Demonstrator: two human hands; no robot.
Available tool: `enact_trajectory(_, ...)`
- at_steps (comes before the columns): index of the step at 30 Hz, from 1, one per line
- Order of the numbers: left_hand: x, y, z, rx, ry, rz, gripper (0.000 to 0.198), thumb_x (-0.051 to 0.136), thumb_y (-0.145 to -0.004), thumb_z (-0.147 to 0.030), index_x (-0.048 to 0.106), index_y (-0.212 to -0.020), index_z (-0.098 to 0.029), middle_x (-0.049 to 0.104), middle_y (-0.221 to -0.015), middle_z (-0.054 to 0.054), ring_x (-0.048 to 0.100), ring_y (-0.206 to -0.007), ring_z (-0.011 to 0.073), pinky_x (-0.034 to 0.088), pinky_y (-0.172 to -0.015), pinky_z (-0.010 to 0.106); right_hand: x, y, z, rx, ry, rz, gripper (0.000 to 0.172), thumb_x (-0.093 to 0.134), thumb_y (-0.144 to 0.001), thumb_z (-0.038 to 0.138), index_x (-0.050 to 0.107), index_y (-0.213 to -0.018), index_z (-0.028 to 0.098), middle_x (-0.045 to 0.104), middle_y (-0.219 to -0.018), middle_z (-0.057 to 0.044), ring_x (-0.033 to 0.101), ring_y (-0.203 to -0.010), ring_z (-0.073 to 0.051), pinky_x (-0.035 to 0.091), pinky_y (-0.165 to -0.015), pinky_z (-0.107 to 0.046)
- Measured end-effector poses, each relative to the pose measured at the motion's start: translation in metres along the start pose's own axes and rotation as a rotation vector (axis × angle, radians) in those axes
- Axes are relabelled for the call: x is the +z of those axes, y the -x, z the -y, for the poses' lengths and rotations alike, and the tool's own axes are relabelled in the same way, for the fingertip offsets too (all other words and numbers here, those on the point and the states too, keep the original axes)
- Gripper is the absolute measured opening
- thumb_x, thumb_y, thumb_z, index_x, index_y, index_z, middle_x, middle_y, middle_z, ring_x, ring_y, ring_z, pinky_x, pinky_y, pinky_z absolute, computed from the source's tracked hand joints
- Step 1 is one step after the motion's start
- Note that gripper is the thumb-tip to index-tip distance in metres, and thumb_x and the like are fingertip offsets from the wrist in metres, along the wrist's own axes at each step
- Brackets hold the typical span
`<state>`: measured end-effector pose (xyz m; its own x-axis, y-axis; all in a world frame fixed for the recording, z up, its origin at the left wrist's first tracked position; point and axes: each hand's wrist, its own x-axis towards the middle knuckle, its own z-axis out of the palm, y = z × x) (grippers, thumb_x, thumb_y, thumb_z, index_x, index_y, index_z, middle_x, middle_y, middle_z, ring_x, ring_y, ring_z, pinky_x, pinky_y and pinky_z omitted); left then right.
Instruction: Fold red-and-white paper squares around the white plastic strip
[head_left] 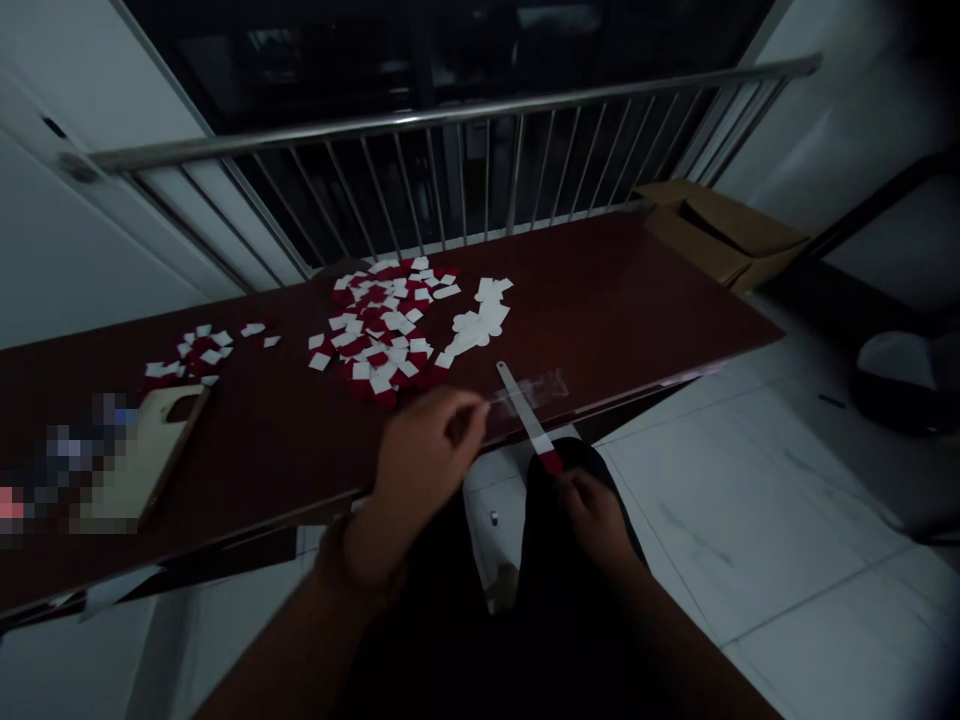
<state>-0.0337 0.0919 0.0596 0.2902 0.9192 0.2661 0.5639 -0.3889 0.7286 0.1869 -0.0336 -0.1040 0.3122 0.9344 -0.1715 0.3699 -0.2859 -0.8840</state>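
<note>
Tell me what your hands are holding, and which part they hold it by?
The right hand holds a white strip by its red end. The left hand pinches one end of a clear film.

The left hand (pixel 427 460) pinches a clear plastic film (pixel 532 393) crossing a white strip (pixel 526 420), whose red end the right hand (pixel 596 515) grips, just beside a dark red table (pixel 637 300) strewn with white-and-red paper squares (pixel 375 330), a cardboard box (pixel 720 235) at its far right end by a steel railing (pixel 450 118).
</note>
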Motion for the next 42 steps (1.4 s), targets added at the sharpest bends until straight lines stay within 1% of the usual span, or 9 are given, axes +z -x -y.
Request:
enact_trajectory(2,-0.003,-0.053,0.008,0.128,-0.248,0.031,0.02,0.06,-0.1,-0.031,0.078,-0.106,-0.025,0.077,-0.105,0.008,0.067,-0.09,0.0254,0.051,-0.088,0.039,0.003,-0.003,0.005,-0.049,0.084,0.01,0.03,0.052,-0.096,0.044,0.069,-0.086,0.022,0.071,-0.072,-0.004,0.065,-0.064,-0.023,0.043,-0.062,-0.032)
enact_trajectory(4,0.002,-0.097,0.018,0.187,-0.452,0.072,0.023,0.062,-0.099,-0.03,0.077,-0.114,-0.02,0.073,-0.117,0.013,0.066,-0.106,0.0306,0.051,-0.092,0.042,0.005,-0.004,0.008,-0.09,0.145,0.001,0.03,0.051,-0.096,0.042,0.07,-0.085,0.023,0.074,-0.075,-0.005,0.068,-0.067,-0.023,0.044,-0.065,-0.033)
enact_trajectory(7,0.014,-0.129,0.033,0.183,-0.591,0.159,0.027,0.064,-0.1,-0.031,0.077,-0.116,-0.015,0.069,-0.12,0.015,0.065,-0.11,0.0308,0.052,-0.094,0.041,0.007,-0.004,0.005,-0.108,0.183,-0.021,0.032,0.048,-0.098,0.041,0.07,-0.084,0.023,0.073,-0.073,-0.004,0.069,-0.066,-0.023,0.044,-0.064,-0.032)
enact_trajectory(10,0.019,-0.132,0.045,0.135,-0.521,0.143,0.028,0.061,-0.101,-0.034,0.077,-0.118,-0.017,0.069,-0.119,0.012,0.068,-0.104,0.0264,0.053,-0.092,0.037,0.009,-0.005,-0.002,-0.114,0.204,-0.023,0.034,0.045,-0.1,0.042,0.07,-0.086,0.023,0.075,-0.076,-0.005,0.072,-0.07,-0.025,0.045,-0.066,-0.033)
enact_trajectory(13,0.017,-0.128,0.052,0.107,-0.438,0.131,0.028,0.063,-0.1,-0.035,0.077,-0.117,-0.019,0.07,-0.12,0.01,0.069,-0.102,0.0255,0.054,-0.09,0.037,0.009,-0.008,-0.006,-0.105,0.259,-0.052,0.036,0.043,-0.101,0.043,0.07,-0.087,0.024,0.077,-0.079,-0.006,0.073,-0.072,-0.026,0.046,-0.066,-0.034)
enact_trajectory(22,0.01,-0.13,0.054,0.09,-0.369,0.138,0.026,0.064,-0.099,-0.032,0.077,-0.119,-0.022,0.072,-0.12,0.009,0.07,-0.103,0.0251,0.053,-0.091,0.036,0.004,-0.009,-0.018,-0.045,0.424,-0.085,0.038,0.04,-0.1,0.044,0.07,-0.088,0.025,0.079,-0.084,-0.008,0.075,-0.076,-0.029,0.046,-0.067,-0.036)
enact_trajectory(29,0.011,-0.129,0.055,0.094,-0.361,0.131,0.035,0.064,-0.098,-0.033,0.072,-0.13,-0.021,0.072,-0.116,0.01,0.069,-0.104,0.0271,0.054,-0.088,0.037,-0.017,0.003,-0.028,0.006,0.454,-0.188,0.038,0.042,-0.098,0.05,0.067,-0.083,0.026,0.077,-0.078,-0.007,0.073,-0.071,-0.028,0.045,-0.064,-0.036)
enact_trajectory(36,0.015,-0.129,0.052,0.116,-0.367,0.11,0.026,0.064,-0.096,-0.03,0.077,-0.117,-0.023,0.069,-0.119,0.01,0.068,-0.104,0.0266,0.054,-0.091,0.038,-0.031,0.013,-0.036,0.06,0.429,-0.229,0.038,0.044,-0.097,0.05,0.068,-0.083,0.024,0.075,-0.074,-0.008,0.072,-0.068,-0.028,0.044,-0.062,-0.036)
enact_trajectory(42,0.015,-0.127,0.05,0.102,-0.319,0.06,0.027,0.066,-0.095,-0.032,0.077,-0.117,-0.022,0.069,-0.12,0.011,0.067,-0.103,0.0272,0.054,-0.091,0.04,-0.038,0.015,-0.04,0.079,0.451,-0.23,0.04,0.043,-0.099,0.052,0.068,-0.087,0.023,0.075,-0.076,-0.008,0.071,-0.069,-0.029,0.044,-0.063,-0.036)
